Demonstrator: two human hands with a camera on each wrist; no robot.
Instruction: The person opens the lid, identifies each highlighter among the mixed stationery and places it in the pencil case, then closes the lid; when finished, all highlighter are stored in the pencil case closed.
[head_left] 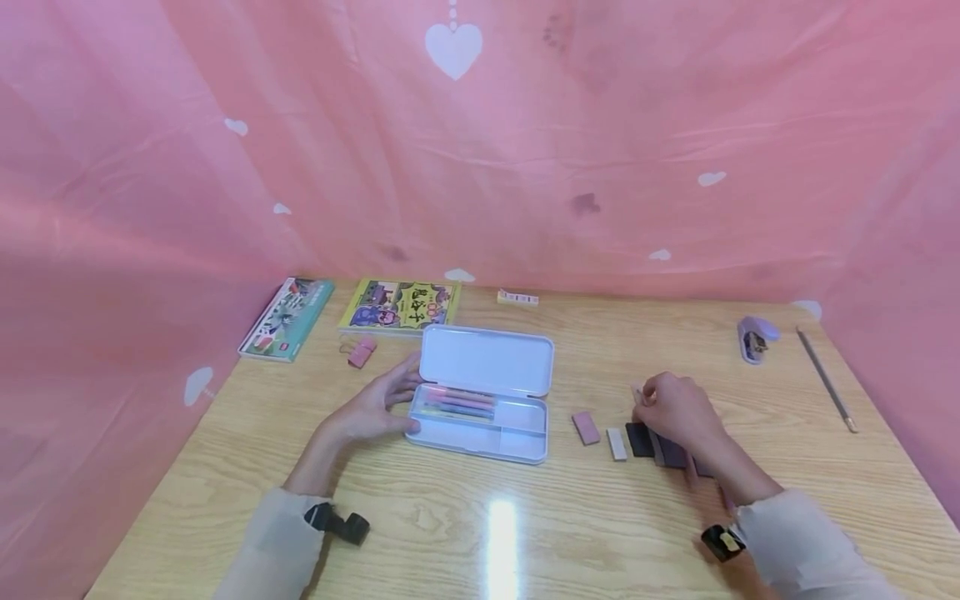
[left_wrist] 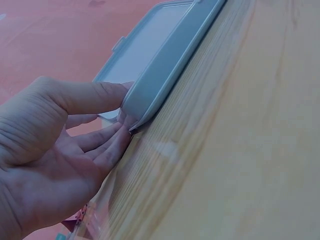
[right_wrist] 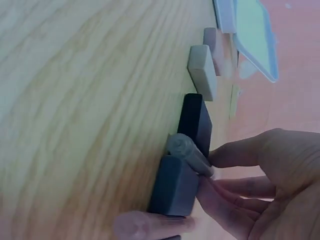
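An open white pencil case (head_left: 459,434) lies on the table with its lid (head_left: 486,360) tipped back. Several pens (head_left: 461,400) fill its rear left compartment. My left hand (head_left: 378,404) grips the case's left end, thumb over the front corner and fingers around the side. To the right, my right hand (head_left: 678,410) pinches the far end of a grey pen (right_wrist: 186,149) between thumb and fingers. That pen lies between a black eraser (right_wrist: 192,120) and a dark block-shaped eraser (right_wrist: 172,187). A pink pen (right_wrist: 142,226) lies beside them. A pink eraser (head_left: 586,428) and a white eraser (head_left: 617,444) sit nearer the case.
Two books (head_left: 401,306) (head_left: 287,320) lie at the back left, near a pink binder clip (head_left: 362,352). A small patterned pack (head_left: 517,297) is at the back. A purple stapler (head_left: 753,339) and a pencil (head_left: 825,377) lie far right. Pink curtain (head_left: 525,167) surrounds the table.
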